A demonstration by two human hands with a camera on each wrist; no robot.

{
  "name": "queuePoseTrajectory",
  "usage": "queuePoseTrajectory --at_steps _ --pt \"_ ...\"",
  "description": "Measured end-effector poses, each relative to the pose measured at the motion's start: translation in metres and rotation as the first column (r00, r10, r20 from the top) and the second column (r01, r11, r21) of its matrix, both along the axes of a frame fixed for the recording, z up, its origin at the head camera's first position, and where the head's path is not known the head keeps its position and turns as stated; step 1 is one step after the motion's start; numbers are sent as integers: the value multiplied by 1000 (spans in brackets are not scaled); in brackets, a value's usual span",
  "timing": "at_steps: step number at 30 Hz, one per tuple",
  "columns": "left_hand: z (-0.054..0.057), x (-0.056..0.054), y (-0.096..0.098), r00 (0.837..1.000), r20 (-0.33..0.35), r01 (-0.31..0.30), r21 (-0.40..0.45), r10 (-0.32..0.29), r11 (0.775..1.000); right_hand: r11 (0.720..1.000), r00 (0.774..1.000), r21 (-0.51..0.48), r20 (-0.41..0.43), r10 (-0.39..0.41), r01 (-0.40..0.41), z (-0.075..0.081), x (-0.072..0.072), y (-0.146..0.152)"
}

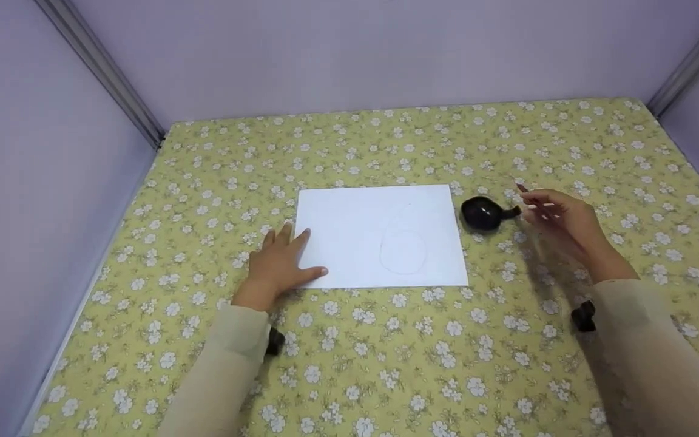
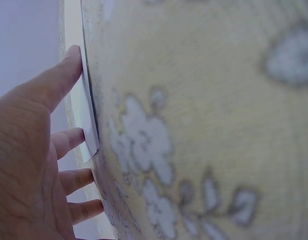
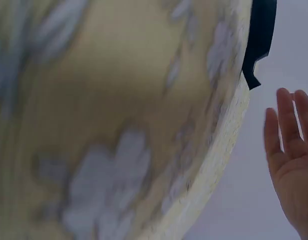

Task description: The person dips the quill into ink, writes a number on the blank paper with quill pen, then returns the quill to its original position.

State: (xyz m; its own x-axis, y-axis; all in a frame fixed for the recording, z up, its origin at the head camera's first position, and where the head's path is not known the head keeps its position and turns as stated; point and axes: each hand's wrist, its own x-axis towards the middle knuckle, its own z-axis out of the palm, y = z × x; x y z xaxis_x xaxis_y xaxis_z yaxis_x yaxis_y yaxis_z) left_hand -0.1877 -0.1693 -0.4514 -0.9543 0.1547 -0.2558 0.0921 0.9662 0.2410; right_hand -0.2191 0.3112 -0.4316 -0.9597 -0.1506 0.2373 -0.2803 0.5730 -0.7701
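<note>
A white sheet of paper (image 1: 343,237) lies on the cloth, with a thin pencil line (image 1: 381,252) on its right half, a loop with a curved stroke rising from it like a 6. Fingers spread, my left hand (image 1: 276,261) rests on the paper's lower left edge; in the left wrist view the thumb and a finger touch the sheet (image 2: 79,107). To the right of the paper, my right hand (image 1: 568,221) holds a slim reddish-brown pencil (image 1: 520,188), raised above the cloth. Between that hand and the paper sits a shiny black round bowl-like thing (image 1: 481,213) with a short handle.
A yellow cloth with white flowers (image 1: 386,358) covers the table. Pale lilac panels (image 1: 386,54) stand behind and at both sides, with metal posts (image 1: 107,73) at the back corners. Small black devices (image 1: 583,316) are worn at both wrists.
</note>
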Motion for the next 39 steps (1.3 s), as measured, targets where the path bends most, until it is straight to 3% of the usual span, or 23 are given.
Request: queuePoseTrajectory --at_steps 2,5,9,12,17,26,31,39 --pt "0 0 0 1000 0 0 -1 0 1000 994 997 106 77 21 -29 1 2 3" --pt "-1 -1 0 1000 -5 0 3 0 1000 967 989 225 110 99 -122 -1 5 7" --pt "0 0 0 1000 -6 -7 15 7 1000 907 975 357 61 214 -222 -5 7 11" --pt "0 0 1 1000 -1 -9 13 9 1000 854 965 451 78 252 -260 -7 9 12" --pt "1 0 0 1000 1 -4 5 4 1000 765 958 578 143 249 -285 -11 11 13" --pt "-1 0 1 1000 -2 -12 6 12 1000 647 965 722 117 233 -244 -18 13 9" --pt "-1 0 0 1000 -2 -12 9 12 1000 616 963 753 88 255 -232 -18 14 8" --pt "-1 -1 1 1000 -12 -2 -15 2 1000 631 965 737 113 237 -241 -14 15 8"
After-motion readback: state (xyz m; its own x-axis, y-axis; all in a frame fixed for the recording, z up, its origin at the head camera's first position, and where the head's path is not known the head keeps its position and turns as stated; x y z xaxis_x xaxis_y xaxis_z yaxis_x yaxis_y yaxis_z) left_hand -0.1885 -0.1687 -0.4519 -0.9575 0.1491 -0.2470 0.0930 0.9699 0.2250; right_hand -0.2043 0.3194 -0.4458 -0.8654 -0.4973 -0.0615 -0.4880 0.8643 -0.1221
